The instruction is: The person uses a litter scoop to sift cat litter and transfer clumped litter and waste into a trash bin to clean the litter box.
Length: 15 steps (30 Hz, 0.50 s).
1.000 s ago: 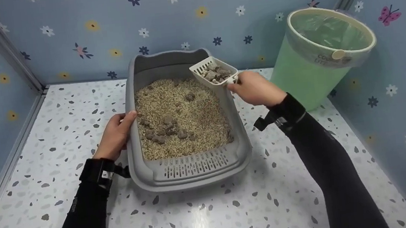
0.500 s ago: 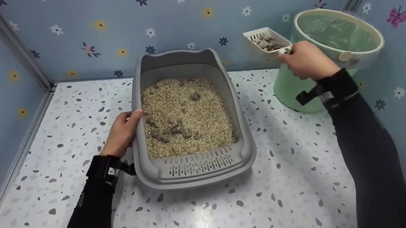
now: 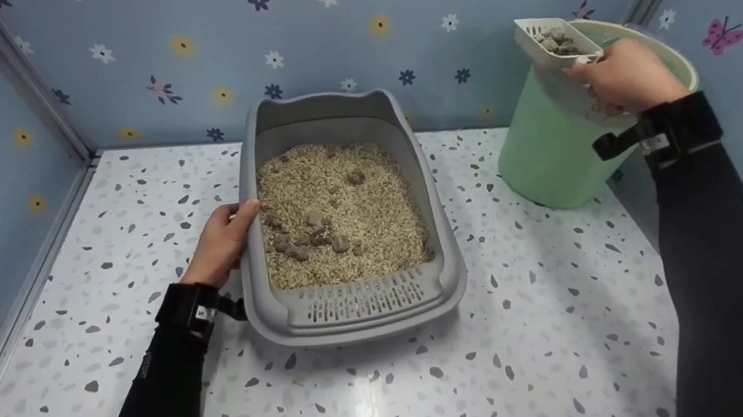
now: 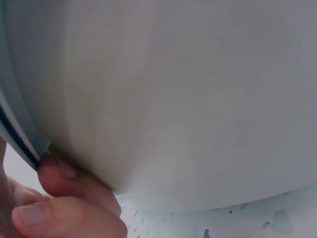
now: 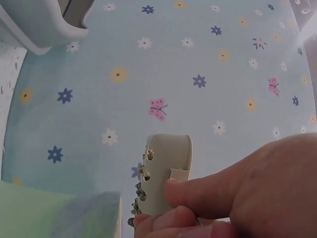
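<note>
My left hand (image 3: 218, 247) grips the left rim of a grey litter box (image 3: 360, 326), thumb on top. In the left wrist view its fingertips (image 4: 69, 215) curl under the rim, against the box's outer wall (image 4: 198, 99). Inside the box, dark clumps (image 3: 300, 249) lie on tan pellet litter (image 3: 372, 215). My right hand (image 3: 630, 76) holds a white slotted litter scoop (image 3: 537, 53) by its handle, over the near left rim of a green bin (image 3: 548, 148). Grey-brown clumps (image 3: 558, 44) sit in the scoop. In the right wrist view the thumb (image 5: 208, 193) presses the scoop's handle end.
A clear liner lines the bin, its cream rim (image 3: 687, 68) partly hidden behind my right hand. Flower-patterned walls (image 3: 325, 34) stand behind and at both sides. A speckled white floor (image 3: 378, 401) lies under the box and bin.
My right hand has carried the loaded scoop rightward from above the litter box's right rim to the bin's rim. The left hand keeps its grip on the box, which has not visibly moved.
</note>
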Each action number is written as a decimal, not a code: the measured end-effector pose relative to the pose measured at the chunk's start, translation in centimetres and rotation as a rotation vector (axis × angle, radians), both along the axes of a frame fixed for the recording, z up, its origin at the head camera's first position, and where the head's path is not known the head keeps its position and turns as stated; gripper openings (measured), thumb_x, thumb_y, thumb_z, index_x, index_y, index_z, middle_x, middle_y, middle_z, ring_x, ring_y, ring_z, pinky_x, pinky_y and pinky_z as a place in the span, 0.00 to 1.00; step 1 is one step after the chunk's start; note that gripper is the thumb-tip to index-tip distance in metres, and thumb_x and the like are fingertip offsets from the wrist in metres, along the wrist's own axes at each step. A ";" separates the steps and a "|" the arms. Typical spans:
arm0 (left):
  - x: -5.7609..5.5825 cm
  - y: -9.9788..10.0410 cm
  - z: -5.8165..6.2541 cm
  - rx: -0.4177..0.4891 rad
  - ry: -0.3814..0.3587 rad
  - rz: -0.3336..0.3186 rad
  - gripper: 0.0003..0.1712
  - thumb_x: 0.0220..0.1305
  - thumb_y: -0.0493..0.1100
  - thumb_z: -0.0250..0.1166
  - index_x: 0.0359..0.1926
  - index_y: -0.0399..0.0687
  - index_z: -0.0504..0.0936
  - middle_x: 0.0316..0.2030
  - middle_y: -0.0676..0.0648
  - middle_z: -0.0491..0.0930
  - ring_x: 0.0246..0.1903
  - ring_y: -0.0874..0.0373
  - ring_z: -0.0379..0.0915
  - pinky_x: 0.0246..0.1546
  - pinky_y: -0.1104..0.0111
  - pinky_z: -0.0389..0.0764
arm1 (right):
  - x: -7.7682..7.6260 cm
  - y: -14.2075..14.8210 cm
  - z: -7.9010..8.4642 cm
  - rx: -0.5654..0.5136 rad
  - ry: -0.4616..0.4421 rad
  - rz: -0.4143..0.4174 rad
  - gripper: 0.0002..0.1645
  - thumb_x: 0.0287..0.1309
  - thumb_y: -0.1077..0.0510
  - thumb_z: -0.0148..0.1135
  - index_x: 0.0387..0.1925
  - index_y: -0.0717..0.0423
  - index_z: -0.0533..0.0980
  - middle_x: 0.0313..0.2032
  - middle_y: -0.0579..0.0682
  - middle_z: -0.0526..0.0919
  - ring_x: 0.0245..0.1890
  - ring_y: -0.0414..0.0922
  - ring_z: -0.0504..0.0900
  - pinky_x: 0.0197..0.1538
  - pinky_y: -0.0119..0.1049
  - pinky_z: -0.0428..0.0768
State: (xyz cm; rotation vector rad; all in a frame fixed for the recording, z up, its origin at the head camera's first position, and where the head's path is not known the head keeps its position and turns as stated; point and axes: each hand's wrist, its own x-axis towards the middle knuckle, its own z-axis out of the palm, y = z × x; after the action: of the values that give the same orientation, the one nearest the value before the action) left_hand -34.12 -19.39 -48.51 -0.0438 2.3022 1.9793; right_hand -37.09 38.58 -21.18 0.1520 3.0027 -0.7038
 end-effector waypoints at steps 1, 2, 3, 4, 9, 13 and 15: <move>0.0 0.0 0.0 0.001 0.000 0.001 0.51 0.79 0.73 0.61 0.76 0.32 0.67 0.41 0.44 0.75 0.23 0.63 0.68 0.18 0.71 0.71 | 0.0 0.4 0.1 0.006 -0.001 -0.009 0.28 0.85 0.42 0.53 0.44 0.66 0.76 0.17 0.42 0.69 0.15 0.39 0.68 0.19 0.36 0.71; -0.1 0.0 0.0 0.001 0.001 0.002 0.51 0.79 0.73 0.62 0.76 0.32 0.67 0.41 0.44 0.76 0.23 0.63 0.68 0.18 0.71 0.71 | -0.1 0.8 0.2 0.012 -0.001 -0.015 0.27 0.85 0.43 0.52 0.47 0.67 0.75 0.17 0.42 0.69 0.15 0.39 0.68 0.19 0.36 0.72; -0.1 0.0 -0.1 -0.001 0.001 0.002 0.51 0.79 0.73 0.62 0.76 0.32 0.67 0.42 0.44 0.76 0.23 0.63 0.69 0.18 0.71 0.71 | -0.2 1.2 0.3 0.018 -0.004 -0.025 0.27 0.85 0.44 0.52 0.49 0.67 0.74 0.18 0.42 0.69 0.15 0.38 0.69 0.19 0.36 0.72; -0.1 -0.1 -0.1 -0.003 0.002 0.002 0.51 0.79 0.73 0.62 0.76 0.32 0.67 0.42 0.44 0.76 0.23 0.63 0.69 0.18 0.71 0.72 | -0.4 1.5 0.3 0.020 -0.006 -0.037 0.26 0.84 0.44 0.51 0.49 0.67 0.74 0.18 0.42 0.69 0.16 0.39 0.69 0.20 0.35 0.73; -0.1 -0.1 -0.1 -0.005 0.003 0.003 0.50 0.79 0.72 0.62 0.76 0.32 0.67 0.39 0.45 0.75 0.22 0.63 0.67 0.18 0.71 0.70 | -1.1 3.0 0.1 0.036 -0.030 -0.085 0.23 0.82 0.47 0.53 0.45 0.66 0.74 0.17 0.43 0.70 0.15 0.39 0.72 0.18 0.35 0.75; -0.1 -0.1 -0.1 -0.011 0.000 -0.003 0.51 0.79 0.73 0.61 0.76 0.32 0.66 0.43 0.44 0.76 0.25 0.62 0.71 0.19 0.70 0.73 | -1.4 3.7 0.0 0.095 -0.020 -0.090 0.21 0.80 0.49 0.54 0.39 0.65 0.73 0.18 0.45 0.70 0.15 0.41 0.71 0.18 0.37 0.74; 0.0 -0.1 0.0 -0.016 -0.005 -0.005 0.52 0.79 0.74 0.61 0.77 0.33 0.66 0.46 0.42 0.77 0.27 0.61 0.74 0.21 0.69 0.77 | -1.4 3.9 0.0 0.160 0.000 -0.080 0.21 0.79 0.49 0.53 0.34 0.63 0.72 0.22 0.48 0.72 0.19 0.45 0.73 0.22 0.39 0.75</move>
State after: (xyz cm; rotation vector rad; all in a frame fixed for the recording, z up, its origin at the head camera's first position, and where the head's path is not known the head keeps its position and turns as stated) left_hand -34.17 -19.53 -48.56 -0.0442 2.3135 1.9561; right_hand -38.54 42.44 -21.21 0.2802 3.0662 -0.4690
